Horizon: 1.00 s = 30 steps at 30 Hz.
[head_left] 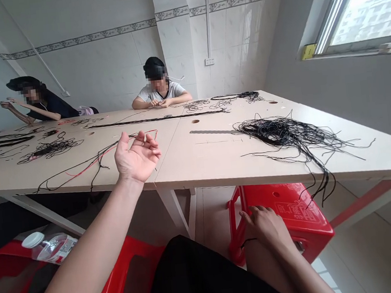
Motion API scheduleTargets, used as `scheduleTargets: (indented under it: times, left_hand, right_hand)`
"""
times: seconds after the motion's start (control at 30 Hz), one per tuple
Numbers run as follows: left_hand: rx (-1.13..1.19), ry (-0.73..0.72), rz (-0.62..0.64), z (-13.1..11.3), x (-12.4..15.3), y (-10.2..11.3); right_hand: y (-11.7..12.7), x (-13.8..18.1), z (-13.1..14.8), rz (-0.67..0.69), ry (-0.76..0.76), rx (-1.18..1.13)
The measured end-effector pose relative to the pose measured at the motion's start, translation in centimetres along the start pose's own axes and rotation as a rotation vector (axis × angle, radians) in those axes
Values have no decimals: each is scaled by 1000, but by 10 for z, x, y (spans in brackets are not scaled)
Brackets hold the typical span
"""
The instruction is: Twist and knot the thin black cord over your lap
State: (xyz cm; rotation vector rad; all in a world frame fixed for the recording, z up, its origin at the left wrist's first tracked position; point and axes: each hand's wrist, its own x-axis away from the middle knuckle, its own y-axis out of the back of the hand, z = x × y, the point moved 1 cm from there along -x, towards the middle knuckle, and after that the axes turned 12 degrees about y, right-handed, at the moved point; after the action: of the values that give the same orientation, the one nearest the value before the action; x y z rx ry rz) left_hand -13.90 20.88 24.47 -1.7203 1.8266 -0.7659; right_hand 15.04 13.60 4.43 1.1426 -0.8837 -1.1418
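Observation:
My left hand (pixel 138 157) is raised at the table edge, palm turned up, its fingers loosely bent and nothing visible in the palm. Behind it, black cords (pixel 75 165) and a red cord (pixel 88 167) lie on the table; whether they touch the hand I cannot tell. My right hand (pixel 268 225) rests low on my bare knee, back up, thumb apart, the fingertips out of sight over the far side. A short black cord (pixel 248 241) shows beside the knee just under this hand; whether it is held is unclear.
On the table (pixel 183 161), a large tangle of black cords (pixel 285 132) hangs partly over the edge, beside a metal ruler (pixel 211 132). A red stool (pixel 281 198) stands below. Two people sit across the table. A plastic bottle (pixel 54 247) lies at lower left.

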Motion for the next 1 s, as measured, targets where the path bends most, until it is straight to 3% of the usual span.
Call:
scheduleTargets:
  times: [0.13, 0.27, 0.37, 0.4, 0.5, 0.6, 0.67, 0.77, 0.87, 1.0]
  left_hand:
    - [-53, 50, 25, 21, 12, 0]
    - [-116, 33, 31, 27, 12, 1]
    - [-305, 35, 92, 47, 21, 3]
    - [-437, 96, 150, 61, 27, 5]
    - [-993, 495, 432, 128, 51, 19]
    - [-1328, 476, 416, 198, 70, 39]
    - [-1329, 433, 389, 236, 77, 48]
    - [-1199, 396, 309, 272, 80, 55]
    - [-1061, 454, 239, 288, 80, 60]
    - [-1009, 506, 236, 295, 79, 66]
  right_hand:
    - [1, 1, 0, 0, 3, 19]
    - [-2, 0, -2, 8, -4, 20]
    - [-3, -1, -2, 3, -5, 25]
    - [-2, -2, -2, -4, -4, 25]
    - [0, -3, 0, -14, -1, 21]
    - [3, -4, 3, -8, -11, 9]
    - [3, -3, 3, -5, -22, 2]
    - [2, 0, 2, -9, -34, -4]
    - [1, 1, 0, -26, -29, -5]
    - [0, 0, -2, -21, -19, -4]
